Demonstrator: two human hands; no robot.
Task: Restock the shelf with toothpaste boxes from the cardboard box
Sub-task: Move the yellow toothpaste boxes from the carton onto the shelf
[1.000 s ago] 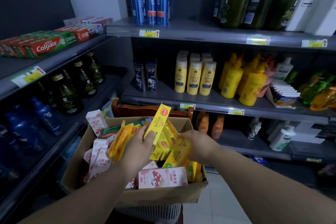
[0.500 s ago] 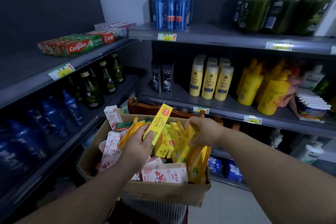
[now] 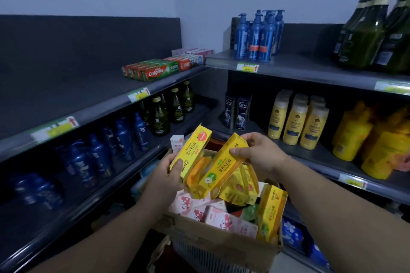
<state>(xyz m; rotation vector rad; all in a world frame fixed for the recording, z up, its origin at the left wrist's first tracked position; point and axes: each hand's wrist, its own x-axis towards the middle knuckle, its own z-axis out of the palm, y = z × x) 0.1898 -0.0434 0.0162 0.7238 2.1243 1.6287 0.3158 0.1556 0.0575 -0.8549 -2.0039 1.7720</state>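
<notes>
Gripping the left yellow box (image 3: 192,149) by its lower end with the left hand (image 3: 165,176), thumb across the front face, long axis tilted with the top end toward 1 o'clock. Pinching the right yellow box (image 3: 223,167) near its upper end with the right hand (image 3: 258,154), long axis roughly 1 to 7 o'clock, lower end down among loose yellow and pink stock in the cardboard box (image 3: 221,242). Both held above the carton's far rim, close together; cannot tell whether touching. Target by judgement: the top left shelf (image 3: 73,95), bare stretch at 10 o'clock from the hands, Colgate row (image 3: 150,70) at 11 o'clock further along. Nearer side by judgement: left hand, so probably first to go up; right hand needing to reach across the carton. Likely also needing a turn of each box to lie flat, long axis lined up with the Colgate row.
</notes>
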